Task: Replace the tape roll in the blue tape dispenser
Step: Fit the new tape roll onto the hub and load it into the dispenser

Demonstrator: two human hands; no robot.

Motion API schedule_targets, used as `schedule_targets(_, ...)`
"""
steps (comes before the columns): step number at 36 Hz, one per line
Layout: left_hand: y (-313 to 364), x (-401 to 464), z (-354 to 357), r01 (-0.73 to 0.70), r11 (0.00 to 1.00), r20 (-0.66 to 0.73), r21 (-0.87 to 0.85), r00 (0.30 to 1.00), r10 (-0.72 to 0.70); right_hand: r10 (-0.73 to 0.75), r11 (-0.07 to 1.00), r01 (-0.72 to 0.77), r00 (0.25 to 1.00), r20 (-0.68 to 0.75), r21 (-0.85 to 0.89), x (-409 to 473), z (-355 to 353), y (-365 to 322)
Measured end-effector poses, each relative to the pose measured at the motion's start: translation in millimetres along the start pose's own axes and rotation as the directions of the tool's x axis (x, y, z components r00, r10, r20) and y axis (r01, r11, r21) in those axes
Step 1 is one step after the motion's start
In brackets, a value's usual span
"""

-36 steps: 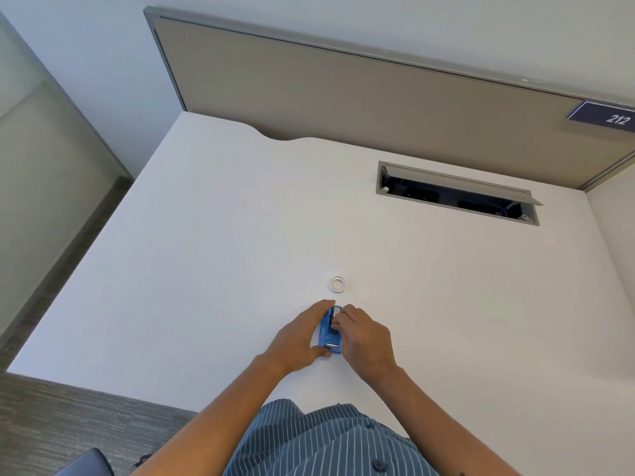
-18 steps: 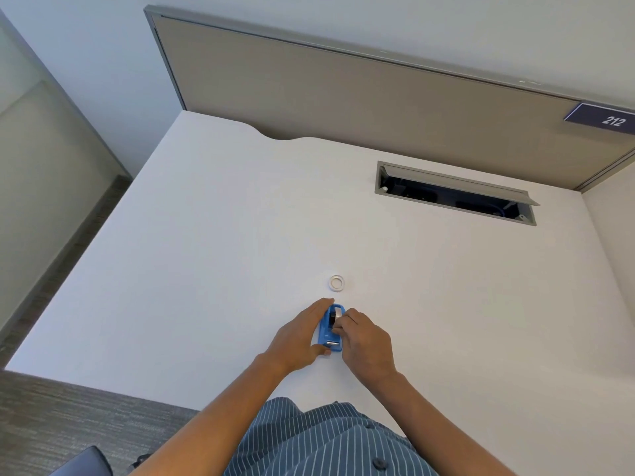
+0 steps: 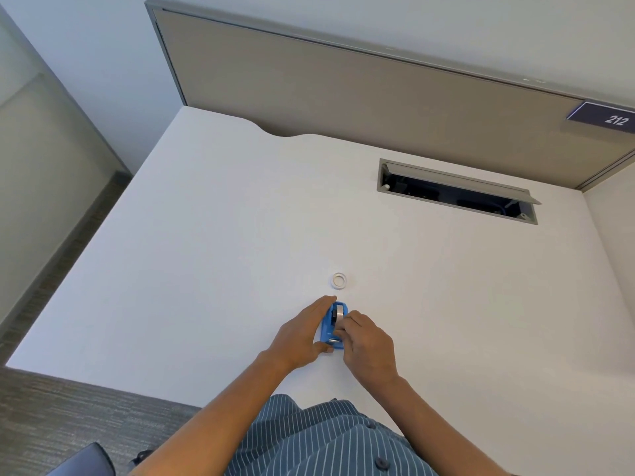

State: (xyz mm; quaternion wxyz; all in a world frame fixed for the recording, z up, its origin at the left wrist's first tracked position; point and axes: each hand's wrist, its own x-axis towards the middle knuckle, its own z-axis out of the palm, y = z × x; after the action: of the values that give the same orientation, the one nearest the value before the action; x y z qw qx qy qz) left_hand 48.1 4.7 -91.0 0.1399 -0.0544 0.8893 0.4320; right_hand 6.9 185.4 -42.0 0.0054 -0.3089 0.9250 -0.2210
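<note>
The small blue tape dispenser (image 3: 329,327) stands on the white desk (image 3: 213,255) near its front edge. A tape roll (image 3: 339,312) sits in its far end. My left hand (image 3: 298,334) clasps the dispenser's left side, thumb under its near end. Fingers of my right hand (image 3: 367,345) press on the dispenser's right side by the roll, pinching at the tape there. A small white ring, an empty tape core (image 3: 339,280), lies flat on the desk just beyond the dispenser, apart from both hands.
An open cable hatch (image 3: 457,192) is set in the desk at the back right. A tan partition panel (image 3: 343,97) rises behind the desk, with a "212" sign (image 3: 608,117) at right. Carpeted floor (image 3: 51,417) lies past the desk's left and front edges.
Both hands stay on the dispenser. My right fingers have slid toward me along its right side, so the roll at the far end shows more.
</note>
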Motion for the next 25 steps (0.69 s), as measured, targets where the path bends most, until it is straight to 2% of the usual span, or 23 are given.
schedule_targets(25, -1, 1, -6, -0.04, 0.998, 0.013, 0.039, 0.999, 0.039, 0.042, 0.997, -0.035, 0.995, -0.091, 0.075, -33, 6, 2)
